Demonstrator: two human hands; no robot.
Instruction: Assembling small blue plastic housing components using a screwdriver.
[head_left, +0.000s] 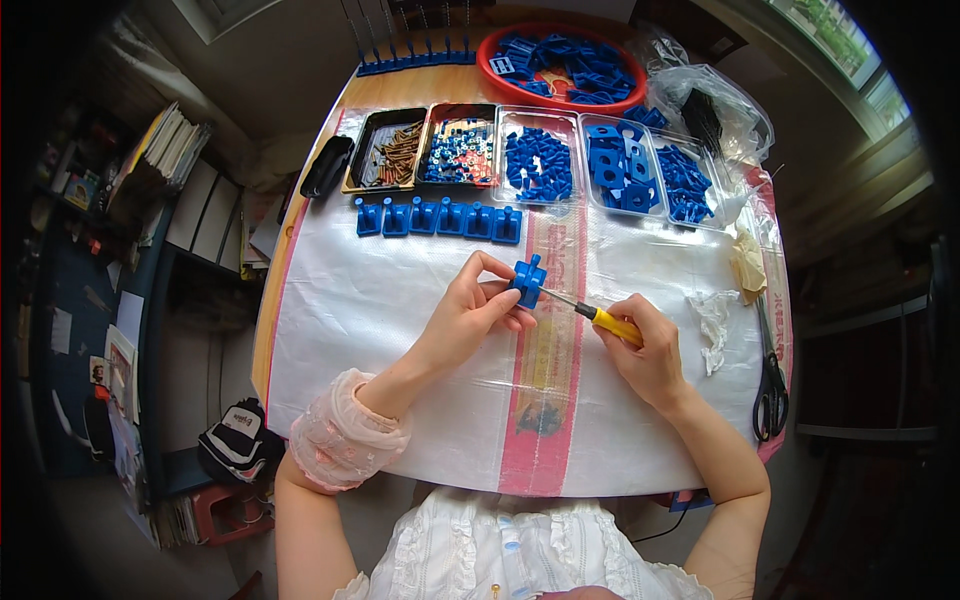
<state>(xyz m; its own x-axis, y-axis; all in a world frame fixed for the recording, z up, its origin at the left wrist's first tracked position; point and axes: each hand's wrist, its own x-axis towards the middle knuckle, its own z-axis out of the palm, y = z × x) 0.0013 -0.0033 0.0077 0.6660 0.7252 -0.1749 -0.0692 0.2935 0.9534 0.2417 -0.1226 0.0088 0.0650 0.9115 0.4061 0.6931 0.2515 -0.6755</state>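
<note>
Between the thumb and fingers of my left hand (474, 302) is a small blue plastic part (527, 280), raised above the table. My right hand (645, 350) grips a screwdriver (612, 325) by its yellow and black handle. The shaft points left, and its tip meets the side of the blue part; whether it sits in a screw is too small to tell. Beyond my hands stands a row of several similar blue parts (438, 217). Behind that row are trays of brown screws (393, 155), small metal nuts (460, 150) and blue plastic pieces (540, 165).
At the back, a red basin (563, 65) holds many blue parts, beside a crumpled clear bag (715, 95). Two more clear trays of blue pieces (622, 168) stand to the right. Black scissors (770, 395) and crumpled white paper (711, 330) lie along the right edge. A black tray (327, 167) sits at left.
</note>
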